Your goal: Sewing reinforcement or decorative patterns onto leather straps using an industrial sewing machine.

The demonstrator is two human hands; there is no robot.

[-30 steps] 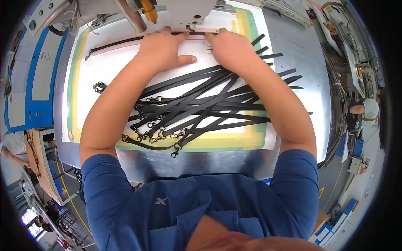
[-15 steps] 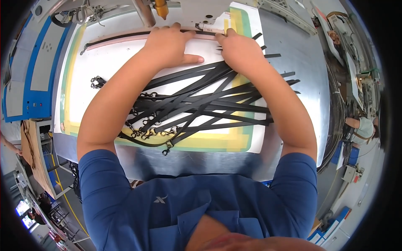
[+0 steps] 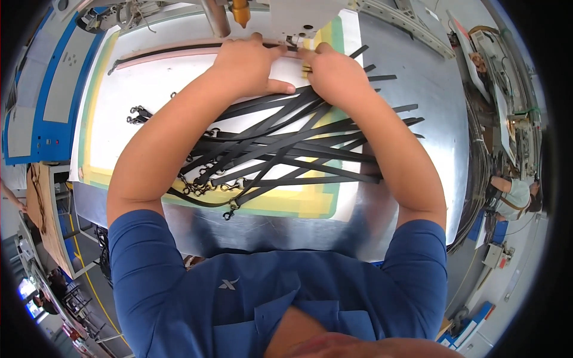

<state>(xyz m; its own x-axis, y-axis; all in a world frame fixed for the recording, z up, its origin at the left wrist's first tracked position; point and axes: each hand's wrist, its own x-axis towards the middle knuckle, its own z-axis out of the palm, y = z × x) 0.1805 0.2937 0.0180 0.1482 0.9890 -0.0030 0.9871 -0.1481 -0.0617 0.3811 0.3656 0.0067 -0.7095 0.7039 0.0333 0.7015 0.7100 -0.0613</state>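
A black strap (image 3: 191, 46) with a metal clip at its left end lies in a long pink guide (image 3: 170, 55) on the white board (image 3: 128, 83). My left hand (image 3: 245, 64) rests its fingers on the strap, thumb stretched out to the right. With fingers drawn together, my right hand (image 3: 337, 73) grips the strap's right end at the guide; its fingertips are partly hidden. The white machine head (image 3: 301, 22) stands just beyond both hands. Below them, a loose pile of black straps (image 3: 286, 143) crosses the board, several with dark metal snap hooks (image 3: 200, 182) at their left ends.
Yellow and green tape (image 3: 316, 206) borders the board, which sits on a metal table (image 3: 412, 89). An orange-yellow pointed nozzle (image 3: 241, 13) hangs beside a metal post (image 3: 216, 18). A blue cabinet (image 3: 57, 89) stands left; black cords (image 3: 474, 155) hang at the right edge.
The board, with its guide and strap pile, has shifted left relative to the machine head. Both hands stay at the strap, the right one slightly farther left.
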